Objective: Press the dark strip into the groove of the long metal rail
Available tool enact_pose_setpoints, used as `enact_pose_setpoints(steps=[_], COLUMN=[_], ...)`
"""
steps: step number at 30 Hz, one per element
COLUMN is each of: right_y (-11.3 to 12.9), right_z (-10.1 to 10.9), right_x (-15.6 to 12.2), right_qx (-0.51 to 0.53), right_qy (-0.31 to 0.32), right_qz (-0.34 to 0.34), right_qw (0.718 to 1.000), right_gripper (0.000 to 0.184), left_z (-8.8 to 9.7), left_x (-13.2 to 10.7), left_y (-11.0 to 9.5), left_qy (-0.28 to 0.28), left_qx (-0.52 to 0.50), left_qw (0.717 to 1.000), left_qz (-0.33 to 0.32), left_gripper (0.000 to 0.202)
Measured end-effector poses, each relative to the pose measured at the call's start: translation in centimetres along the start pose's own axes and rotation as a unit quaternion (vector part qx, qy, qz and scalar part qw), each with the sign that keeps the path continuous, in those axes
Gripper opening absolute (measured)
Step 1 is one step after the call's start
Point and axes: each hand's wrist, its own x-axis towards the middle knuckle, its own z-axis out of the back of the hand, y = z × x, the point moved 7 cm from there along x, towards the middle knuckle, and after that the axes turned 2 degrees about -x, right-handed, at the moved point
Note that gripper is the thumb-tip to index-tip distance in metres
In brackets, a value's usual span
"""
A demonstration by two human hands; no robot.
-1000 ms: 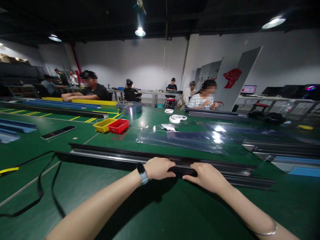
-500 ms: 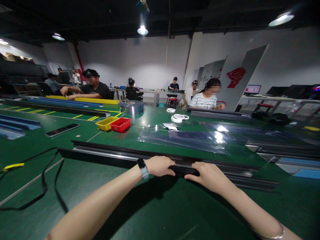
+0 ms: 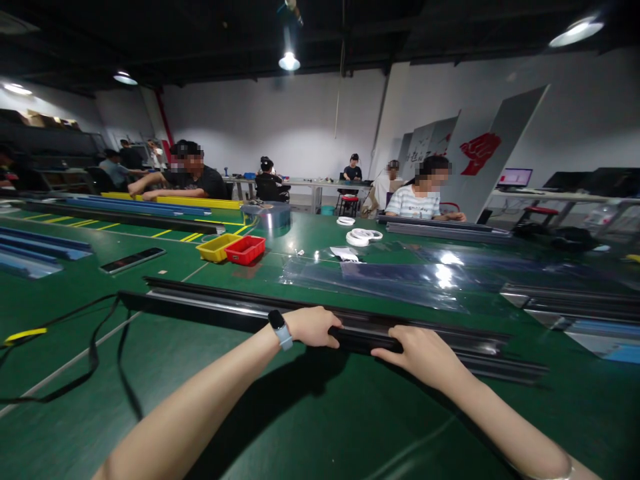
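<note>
A long black profile rail [image 3: 210,311] lies across the green table [image 3: 320,427] in front of me, with a second black rail [image 3: 480,341] just behind it. My left hand [image 3: 313,326], with a watch on its wrist, is closed over the near rail's top edge. My right hand [image 3: 423,353] grips the same rail a little to the right, fingers curled over it. The two hands are about a hand's width apart.
A clear plastic sheet [image 3: 380,277] lies beyond the rails. Yellow [image 3: 216,247] and red [image 3: 245,250] bins stand at centre left. A black strap [image 3: 93,353] loops at the left. More rails [image 3: 575,303] lie at the right. Tape rolls [image 3: 363,236] and several seated people are farther back.
The view has shifted slightly. Both hands keep their grip on the near black rail, which has stayed in nearly the same place.
</note>
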Motion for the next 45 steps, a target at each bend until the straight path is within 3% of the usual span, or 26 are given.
enact_pose_setpoints(steps=[6, 9, 12, 16, 25, 31, 45], right_y=[0.1, 0.1, 0.3, 0.8, 1.5, 1.0, 1.1], right_z=[0.1, 0.0, -0.1, -0.3, 0.3, -0.1, 0.1], right_x=[-0.2, -0.2, -0.1, -0.1, -0.2, 0.0, 0.0], right_qx=[-0.014, -0.009, -0.017, -0.032, -0.007, 0.046, 0.026], right_qy=[-0.011, -0.012, -0.018, -0.031, -0.057, -0.036, -0.014], right_qz=[0.012, 0.011, 0.010, 0.013, 0.012, -0.001, -0.011], right_qw=[1.000, 1.000, 1.000, 0.999, 0.998, 0.998, 0.999], right_gripper=[0.046, 0.046, 0.044, 0.042, 0.039, 0.040, 0.043], left_z=[0.1, 0.5, 0.3, 0.1, -0.5, -0.9, -1.2], left_x=[0.3, 0.5, 0.7, 0.9, 1.0, 1.2, 1.3], left_y=[-0.4, -1.3, -2.8, -3.9, -3.8, -3.3, -2.8], left_qy=[-0.038, -0.099, -0.119, -0.128, -0.137, -0.131, -0.130], left_qx=[0.063, 0.113, 0.126, 0.124, 0.120, 0.106, 0.080], left_qw=[0.997, 0.988, 0.985, 0.984, 0.982, 0.985, 0.988], left_qz=[0.014, 0.037, 0.020, -0.008, -0.050, -0.040, -0.025], left_gripper=[0.041, 0.048, 0.046, 0.043, 0.037, 0.037, 0.036])
